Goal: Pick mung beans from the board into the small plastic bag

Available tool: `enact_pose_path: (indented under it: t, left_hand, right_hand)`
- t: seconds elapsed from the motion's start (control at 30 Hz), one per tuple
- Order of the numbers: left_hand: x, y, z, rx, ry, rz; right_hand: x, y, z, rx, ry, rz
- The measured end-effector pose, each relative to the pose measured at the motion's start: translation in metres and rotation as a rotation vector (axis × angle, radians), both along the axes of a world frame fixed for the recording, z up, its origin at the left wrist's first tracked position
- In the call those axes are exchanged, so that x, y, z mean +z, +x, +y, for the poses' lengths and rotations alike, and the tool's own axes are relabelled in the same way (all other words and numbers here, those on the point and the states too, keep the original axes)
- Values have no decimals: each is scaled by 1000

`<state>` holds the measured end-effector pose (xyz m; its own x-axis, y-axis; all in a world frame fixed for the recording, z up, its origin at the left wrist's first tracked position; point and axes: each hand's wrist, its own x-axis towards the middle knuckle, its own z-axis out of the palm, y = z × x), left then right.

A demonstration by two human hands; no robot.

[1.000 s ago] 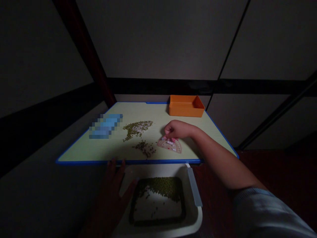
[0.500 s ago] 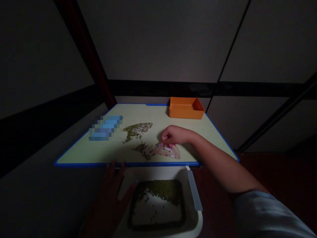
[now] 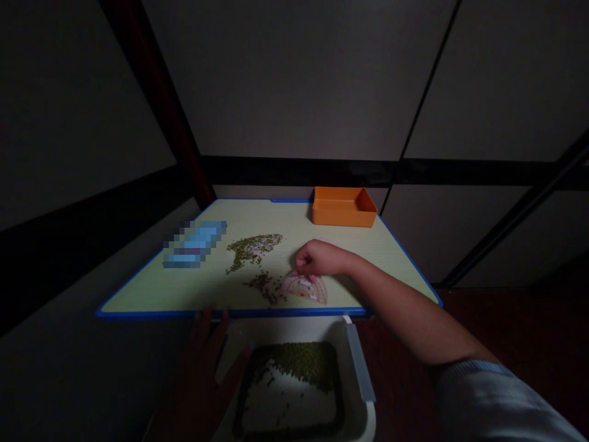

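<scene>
On the pale green board (image 3: 368, 245), near its front blue edge: right hand (image 3: 317, 259), fingers curled shut around the top of a pink half-round protractor (image 3: 304, 288), whose flat face lies against the board with its left edge touching a small cluster of green beans (image 3: 265, 286). Step in hand, by judgement: scraping loose beans toward the front edge with the protractor as a blade. Next move, by judgement, calls for a low, flat sweep that keeps the stragglers from slipping past the tool. Larger bean patch (image 3: 252, 247): farther back, apart from the tool. Below the board edge: white tray (image 3: 359, 362) holding a dark inset part-filled with beans. Left hand (image 3: 202, 368), fingers spread open, rests flat against the tray's left side; dim light hides finer detail. Orange box (image 3: 343, 207): far corner, untouched.
</scene>
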<state>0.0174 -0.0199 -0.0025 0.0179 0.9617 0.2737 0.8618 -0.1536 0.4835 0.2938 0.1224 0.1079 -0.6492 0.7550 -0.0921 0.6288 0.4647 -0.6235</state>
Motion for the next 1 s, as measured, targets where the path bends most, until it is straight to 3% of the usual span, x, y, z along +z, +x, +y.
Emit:
enact_pose_path:
  t: [0.17, 0.43, 0.77, 0.9, 1.0]
  left_hand:
    - [-2, -3, 1, -29, -13, 5]
    - [-8, -7, 2, -32, -28, 22]
    - [-8, 0, 5, -17, 52, -15]
    - [-5, 0, 4, -11, 17, 2]
    - [-3, -1, 3, -15, -6, 4]
  right_hand:
    - [2, 5, 3, -53, 22, -34]
    - [-3, 9, 6, -24, -47, 124]
    - [6, 6, -1, -112, -12, -62]
    - [13, 13, 2, -116, -24, -115]
    - [18, 17, 6, -187, 71, -231]
